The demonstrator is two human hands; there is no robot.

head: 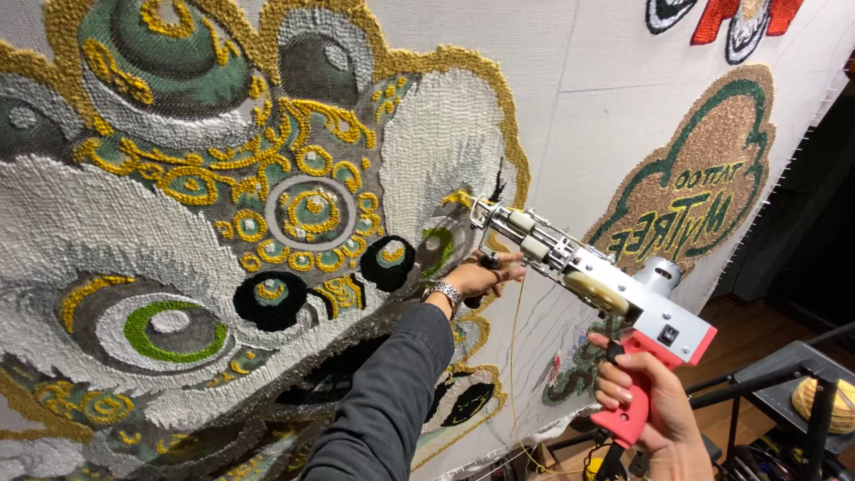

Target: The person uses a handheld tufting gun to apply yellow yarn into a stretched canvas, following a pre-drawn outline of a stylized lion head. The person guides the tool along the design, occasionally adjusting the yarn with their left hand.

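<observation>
My right hand (643,401) grips the red handle of a tufting gun (606,289), a silver and red tool whose needle tip points at the stretched cloth. My left hand (481,274), in a dark grey sleeve with a metal wristwatch, holds the gun's black front knob close to the cloth. A yellow yarn strand (515,356) hangs down from the gun. The cloth (570,98) carries a big tufted lion-head design (232,223) in grey, white, green and yellow; the needle sits at its right edge, by a yellow outline.
A smaller brown and green tufted patch (704,178) with yellow lettering lies to the right on the same cloth. Another red and black piece (730,22) shows at the top. A ball of yellow yarn (824,401) sits on a black metal stand at lower right.
</observation>
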